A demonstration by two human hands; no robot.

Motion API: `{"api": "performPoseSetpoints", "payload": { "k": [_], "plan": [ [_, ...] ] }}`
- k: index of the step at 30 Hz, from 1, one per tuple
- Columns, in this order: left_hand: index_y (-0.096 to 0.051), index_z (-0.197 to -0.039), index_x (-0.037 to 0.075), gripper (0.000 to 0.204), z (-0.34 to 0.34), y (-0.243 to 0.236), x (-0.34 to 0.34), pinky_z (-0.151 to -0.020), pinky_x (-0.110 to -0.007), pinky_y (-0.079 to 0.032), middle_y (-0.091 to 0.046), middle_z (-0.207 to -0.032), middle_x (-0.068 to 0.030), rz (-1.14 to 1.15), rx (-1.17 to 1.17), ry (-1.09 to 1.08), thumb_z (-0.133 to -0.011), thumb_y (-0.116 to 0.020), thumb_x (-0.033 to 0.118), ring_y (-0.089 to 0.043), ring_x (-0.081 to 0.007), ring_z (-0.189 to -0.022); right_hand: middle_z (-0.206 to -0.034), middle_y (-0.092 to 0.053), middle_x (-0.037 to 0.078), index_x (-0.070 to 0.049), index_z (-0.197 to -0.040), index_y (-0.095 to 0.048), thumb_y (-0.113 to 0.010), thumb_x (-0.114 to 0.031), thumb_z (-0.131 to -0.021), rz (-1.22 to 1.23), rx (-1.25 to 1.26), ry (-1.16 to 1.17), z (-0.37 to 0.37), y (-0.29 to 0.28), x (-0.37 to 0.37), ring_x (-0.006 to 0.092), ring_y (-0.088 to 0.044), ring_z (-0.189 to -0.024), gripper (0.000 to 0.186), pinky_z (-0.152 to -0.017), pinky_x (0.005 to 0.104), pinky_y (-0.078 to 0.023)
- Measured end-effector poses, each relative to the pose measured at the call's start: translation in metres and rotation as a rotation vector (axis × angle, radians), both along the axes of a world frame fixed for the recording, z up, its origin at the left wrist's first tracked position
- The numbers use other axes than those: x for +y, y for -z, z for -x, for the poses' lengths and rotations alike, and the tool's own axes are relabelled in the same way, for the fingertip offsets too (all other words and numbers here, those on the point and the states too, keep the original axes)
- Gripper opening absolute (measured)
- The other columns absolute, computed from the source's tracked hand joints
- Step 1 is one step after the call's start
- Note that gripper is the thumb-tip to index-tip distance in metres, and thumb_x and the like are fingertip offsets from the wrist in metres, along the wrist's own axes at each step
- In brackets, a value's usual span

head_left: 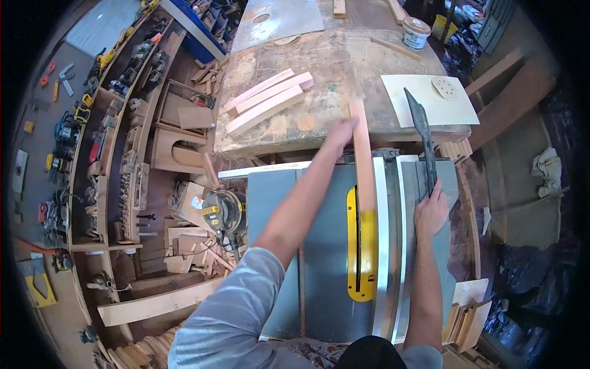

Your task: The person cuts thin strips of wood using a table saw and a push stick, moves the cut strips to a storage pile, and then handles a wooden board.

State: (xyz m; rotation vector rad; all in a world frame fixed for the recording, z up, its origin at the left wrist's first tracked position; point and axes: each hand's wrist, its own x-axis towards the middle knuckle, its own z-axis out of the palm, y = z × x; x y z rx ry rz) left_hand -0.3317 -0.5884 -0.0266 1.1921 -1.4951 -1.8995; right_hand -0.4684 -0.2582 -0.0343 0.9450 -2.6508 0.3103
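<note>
A long, narrow wooden strip (362,154) lies along the silver fence (382,246) of a table saw (326,246), its far end reaching over the workbench. My left hand (342,133) is stretched forward, slightly blurred, its fingers closed at the strip's left edge near the far end. In my right hand (432,212) is the handle of a black push stick (424,132), which points away from me, right of the fence. The yellow throat plate (361,264) with the blade slot sits left of the fence. No raised blade can be made out.
Several cut wooden pieces (270,101) lie on the workbench (307,58). At its right are a pale board (402,101) with a sanding disc (444,88) and a white tub (416,34). Left of the saw stand a black-and-yellow machine (221,209), offcuts (215,258) and tool shelves (117,123).
</note>
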Motion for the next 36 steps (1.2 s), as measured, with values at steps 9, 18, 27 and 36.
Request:
{"api": "performPoseSetpoints", "payload": {
  "k": [9, 18, 27, 36],
  "plan": [
    [-0.066, -0.128, -0.005, 0.048, -0.023, -0.163, -0.138, -0.083, -0.035, -0.055, -0.074, -0.107, -0.0121, 0.319, 0.430, -0.084, -0.102, -0.065, 0.035, -0.068, -0.0199, -0.091, -0.099, -0.056, 0.008, -0.015, -0.153, -0.047, -0.072, -0.019, -0.084, -0.015, -0.007, 0.009, 0.001, 0.009, 0.001, 0.0279, -0.060, -0.094, 0.074, -0.077, 0.0419, -0.045],
    [-0.079, -0.115, 0.010, 0.026, -0.092, -0.027, -0.137, -0.088, -0.037, -0.055, -0.077, -0.109, -0.0126, 0.957, -0.309, 0.374, -0.097, -0.070, 0.027, -0.072, -0.0266, -0.096, -0.100, -0.056, 0.009, -0.014, -0.156, -0.043, -0.070, -0.017, -0.086, -0.029, -0.053, 0.019, -0.003, 0.007, -0.007, 0.0288, -0.058, -0.094, 0.075, -0.077, 0.0427, -0.045],
    [-0.063, -0.139, 0.016, 0.070, -0.143, -0.006, -0.178, -0.116, -0.052, -0.036, -0.053, -0.152, -0.0150, 1.380, -0.652, -0.336, -0.082, -0.074, 0.056, -0.045, -0.0347, -0.143, -0.100, -0.057, 0.009, -0.013, -0.155, -0.045, -0.071, -0.017, -0.085, -0.021, 0.016, 0.016, 0.001, 0.008, -0.001, 0.0294, -0.059, -0.095, 0.074, -0.076, 0.0422, -0.045],
    [-0.033, -0.162, 0.013, 0.113, -0.233, -0.009, -0.266, -0.126, -0.051, -0.023, -0.024, -0.169, -0.0216, 0.826, -1.173, 0.117, -0.081, -0.044, 0.092, -0.023, -0.0342, -0.157, -0.095, -0.056, 0.010, -0.013, -0.155, -0.045, -0.070, -0.015, -0.085, -0.029, -0.022, 0.010, -0.009, 0.010, -0.010, 0.0302, -0.059, -0.091, 0.074, -0.076, 0.0435, -0.045]
  ]
}}
